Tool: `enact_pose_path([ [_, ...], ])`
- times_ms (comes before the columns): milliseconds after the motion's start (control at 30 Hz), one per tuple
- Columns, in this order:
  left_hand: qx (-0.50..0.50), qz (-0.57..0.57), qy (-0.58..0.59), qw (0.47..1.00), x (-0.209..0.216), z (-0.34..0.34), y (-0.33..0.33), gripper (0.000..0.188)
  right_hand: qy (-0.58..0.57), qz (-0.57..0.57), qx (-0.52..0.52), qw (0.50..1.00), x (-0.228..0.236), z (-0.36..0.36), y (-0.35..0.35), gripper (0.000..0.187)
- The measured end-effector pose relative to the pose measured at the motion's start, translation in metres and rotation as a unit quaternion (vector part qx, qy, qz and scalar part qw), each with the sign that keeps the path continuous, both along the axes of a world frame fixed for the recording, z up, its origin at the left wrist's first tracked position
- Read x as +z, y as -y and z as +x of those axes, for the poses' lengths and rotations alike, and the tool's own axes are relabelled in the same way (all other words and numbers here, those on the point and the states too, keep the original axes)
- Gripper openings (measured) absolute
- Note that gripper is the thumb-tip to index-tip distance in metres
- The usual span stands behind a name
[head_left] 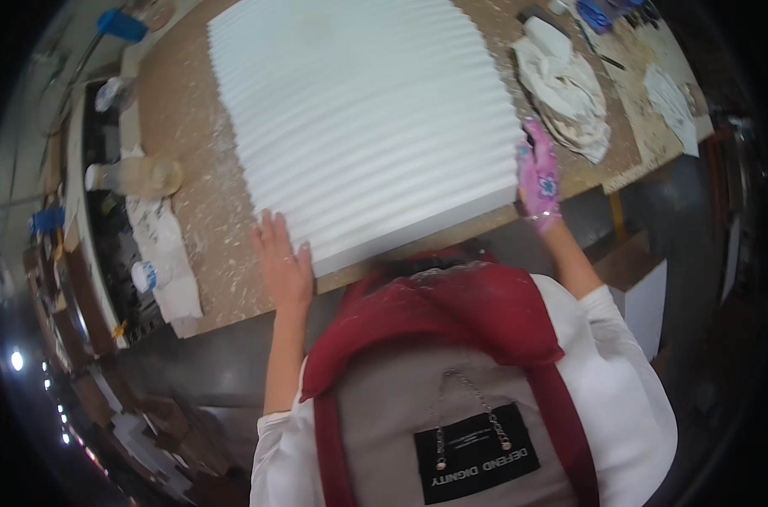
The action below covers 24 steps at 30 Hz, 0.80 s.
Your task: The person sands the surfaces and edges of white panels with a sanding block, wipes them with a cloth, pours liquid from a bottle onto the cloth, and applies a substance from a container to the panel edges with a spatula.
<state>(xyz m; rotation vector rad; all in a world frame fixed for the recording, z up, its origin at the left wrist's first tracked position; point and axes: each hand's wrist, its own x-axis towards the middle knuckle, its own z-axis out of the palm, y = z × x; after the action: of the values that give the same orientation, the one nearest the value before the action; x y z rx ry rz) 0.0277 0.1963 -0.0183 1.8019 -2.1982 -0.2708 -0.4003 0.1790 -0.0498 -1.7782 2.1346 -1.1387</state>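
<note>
A large white panel (367, 127) with a wavy, ridged top lies on the worktable in front of me. My left hand (284, 264) is bare, its fingers stretched out at the panel's near left corner, with the thumb against the edge. On the other side, my right hand (540, 179) wears a pink flowered glove. It rests along the panel's right edge near the front corner, fingers extended and not wrapped round anything I can see. Part of its palm side is hidden.
The brown, white-spattered worktable (185, 110) carries crumpled cloths (570, 101) at the right. To the left are a bottle of yellowish liquid (143, 176), a stained cloth (168, 253) and a white-and-blue cap-like item (145, 275). Cardboard (625, 262) stands below the table at right.
</note>
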Motion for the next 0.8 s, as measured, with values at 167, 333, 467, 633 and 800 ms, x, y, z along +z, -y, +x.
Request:
enact_pose_path([
  [167, 0.112, -0.007, -0.357, 0.927, -0.012, 0.012, 0.007, 0.056, 0.198, 0.056, 0.047, 0.978, 0.007, -0.013, 0.003, 0.049],
  [333, 0.22, 0.167, -0.572, 0.773, 0.012, 0.006, 0.025, 0.064, 0.296, 0.032, 0.098, 0.95, 0.009, -0.019, 0.029, 0.053],
  [467, 0.19, 0.219, -0.588, 0.755, 0.02, 0.011, 0.029, 0.067, 0.196, 0.108, 0.091, 0.97, 0.01, -0.017, 0.025, 0.051],
  [633, 0.172, 0.177, -0.609, 0.754, 0.003, 0.036, 0.05, 0.064, 0.309, 0.121, 0.101, 0.938, 0.023, -0.026, 0.031, 0.06],
  [800, 0.167, 0.082, -0.638, 0.748, -0.009, 0.07, 0.125, 0.071, 0.274, 0.07, 0.132, 0.95, 0.029, -0.045, 0.118, 0.058],
])
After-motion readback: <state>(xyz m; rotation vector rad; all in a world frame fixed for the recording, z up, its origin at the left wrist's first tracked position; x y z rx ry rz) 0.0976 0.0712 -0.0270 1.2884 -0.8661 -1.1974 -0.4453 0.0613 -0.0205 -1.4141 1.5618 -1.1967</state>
